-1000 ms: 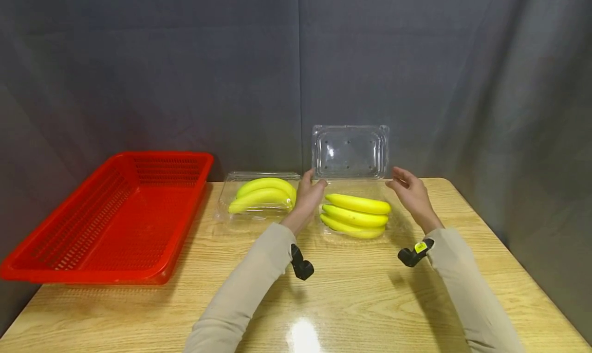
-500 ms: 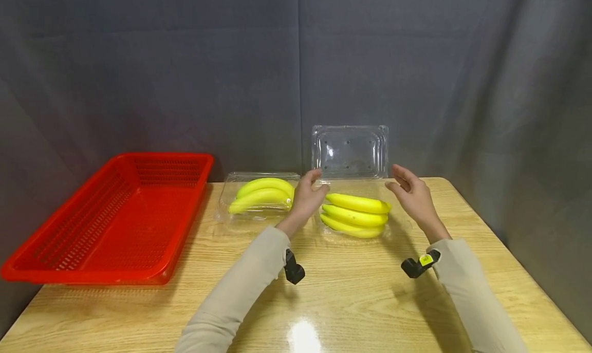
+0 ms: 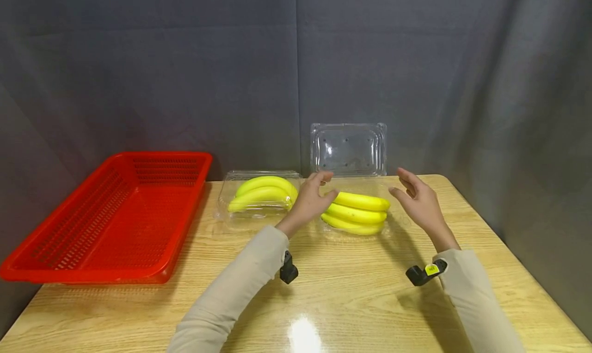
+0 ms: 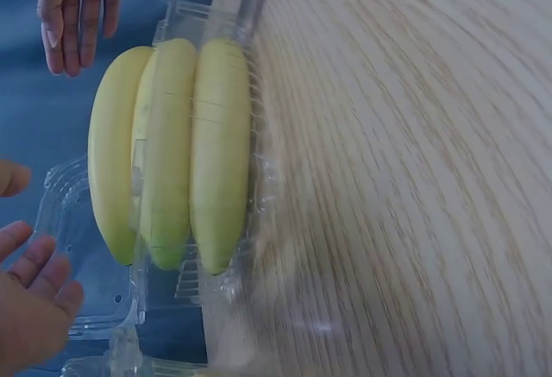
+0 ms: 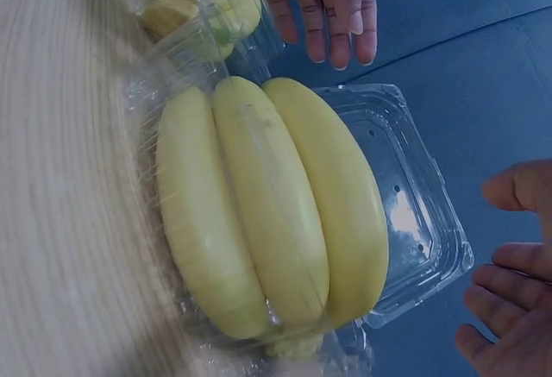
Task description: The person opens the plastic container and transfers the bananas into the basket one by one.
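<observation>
A bunch of bananas [image 3: 361,215] lies in the base of a clear plastic clamshell box, whose lid [image 3: 349,150] stands raised behind it. My left hand [image 3: 311,198] hovers at the bunch's left end, overlapping it in the head view; its fingers are relaxed and hold nothing. To the right of the box my right hand [image 3: 421,204] is held apart from it, thumb and fingers spread. Both wrist views show the bananas [image 5: 272,209] between the two hands. Left of them, a second clear box [image 3: 224,204] covers another bunch of bananas [image 3: 261,196].
A large red plastic basket [image 3: 162,271] with slotted sides stands at the left of the wooden table [image 3: 351,301]. Grey cloth [image 3: 185,86] hangs behind the table and at its right side.
My left hand has drifted right, away from the box's back-left corner and over the banana ends. My right hand has moved slightly right and back from the box. The boxes stay put.
</observation>
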`<state>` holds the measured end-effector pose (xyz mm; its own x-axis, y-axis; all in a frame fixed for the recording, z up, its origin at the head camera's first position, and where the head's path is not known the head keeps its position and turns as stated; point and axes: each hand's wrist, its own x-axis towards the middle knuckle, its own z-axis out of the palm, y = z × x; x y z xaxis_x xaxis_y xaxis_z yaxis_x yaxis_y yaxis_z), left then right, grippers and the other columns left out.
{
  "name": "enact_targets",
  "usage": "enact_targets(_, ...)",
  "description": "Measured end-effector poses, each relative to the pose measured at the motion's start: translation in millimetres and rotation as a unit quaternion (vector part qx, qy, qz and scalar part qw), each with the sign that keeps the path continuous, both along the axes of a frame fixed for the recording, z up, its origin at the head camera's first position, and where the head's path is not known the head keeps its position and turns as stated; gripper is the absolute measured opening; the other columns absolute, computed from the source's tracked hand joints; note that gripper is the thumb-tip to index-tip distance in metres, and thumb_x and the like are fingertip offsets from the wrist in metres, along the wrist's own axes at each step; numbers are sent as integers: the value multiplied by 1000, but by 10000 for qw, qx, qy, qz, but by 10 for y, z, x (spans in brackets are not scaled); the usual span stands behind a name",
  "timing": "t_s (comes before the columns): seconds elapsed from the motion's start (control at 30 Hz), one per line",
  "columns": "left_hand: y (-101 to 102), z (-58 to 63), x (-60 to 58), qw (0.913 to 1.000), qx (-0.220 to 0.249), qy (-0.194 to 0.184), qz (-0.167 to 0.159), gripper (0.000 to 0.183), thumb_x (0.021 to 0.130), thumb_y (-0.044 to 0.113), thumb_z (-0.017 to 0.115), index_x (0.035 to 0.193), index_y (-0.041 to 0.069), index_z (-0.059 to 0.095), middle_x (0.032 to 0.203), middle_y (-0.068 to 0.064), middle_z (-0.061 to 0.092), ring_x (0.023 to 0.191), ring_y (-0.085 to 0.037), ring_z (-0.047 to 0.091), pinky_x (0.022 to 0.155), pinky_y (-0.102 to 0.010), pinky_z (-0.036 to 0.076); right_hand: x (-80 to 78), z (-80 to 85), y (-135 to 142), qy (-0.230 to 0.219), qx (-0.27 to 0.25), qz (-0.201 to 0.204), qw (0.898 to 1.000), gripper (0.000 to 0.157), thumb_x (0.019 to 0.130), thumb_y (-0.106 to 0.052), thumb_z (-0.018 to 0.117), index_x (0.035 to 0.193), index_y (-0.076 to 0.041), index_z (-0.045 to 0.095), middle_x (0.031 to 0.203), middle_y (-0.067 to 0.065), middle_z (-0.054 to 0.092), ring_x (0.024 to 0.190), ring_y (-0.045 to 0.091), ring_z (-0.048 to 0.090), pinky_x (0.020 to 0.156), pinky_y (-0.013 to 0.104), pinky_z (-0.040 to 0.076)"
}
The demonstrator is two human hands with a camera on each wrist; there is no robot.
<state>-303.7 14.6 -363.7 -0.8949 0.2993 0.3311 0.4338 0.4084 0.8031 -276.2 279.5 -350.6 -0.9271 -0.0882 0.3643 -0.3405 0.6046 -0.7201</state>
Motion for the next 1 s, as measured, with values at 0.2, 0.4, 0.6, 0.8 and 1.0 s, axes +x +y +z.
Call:
enact_targets(0.2,0,-7,1,9979,-559,199,-240,52,93,24,66,139,7,48,131,-10,51,121,-30,49,97,-41,43,68,-42,39,-142,141,66,9998,65,98,-28,57,150,1,30,151,22,32,137,40,31,107,53,28)
enact_targets(0.4,32,-11,4,9943,-950,158,-449,54,94,28,65,140,8,47,136,-7,50,124,-24,46,101,-41,40,153,-105,96,-449,175,212,9986,72,98,-33,57,153,-3,22,155,21,23,140,42,22,108,58,23)
enact_targets(0.6,76,11,22,9899,-1178,355,-705,52,95,26,64,140,5,48,136,-7,50,124,-25,47,101,-35,39,209,-168,114,-627,599,227,9960,78,97,-35,58,154,-3,16,156,24,19,139,46,20,106,62,23)
enact_targets(0.8,98,29,17,9869,-1356,476,-732,50,95,27,64,138,6,50,135,-6,50,122,-23,47,101,-36,39,249,-197,102,-919,866,109,9919,85,95,-42,59,155,-6,11,156,27,14,138,50,16,104,67,21)
enact_targets(1.0,101,10,3,9837,-1546,405,-830,49,96,28,63,137,7,50,139,-6,48,127,-23,43,105,-37,36,292,-268,137,-1057,995,161,9893,91,93,-45,61,156,-8,7,156,28,11,136,54,16,102,70,20)
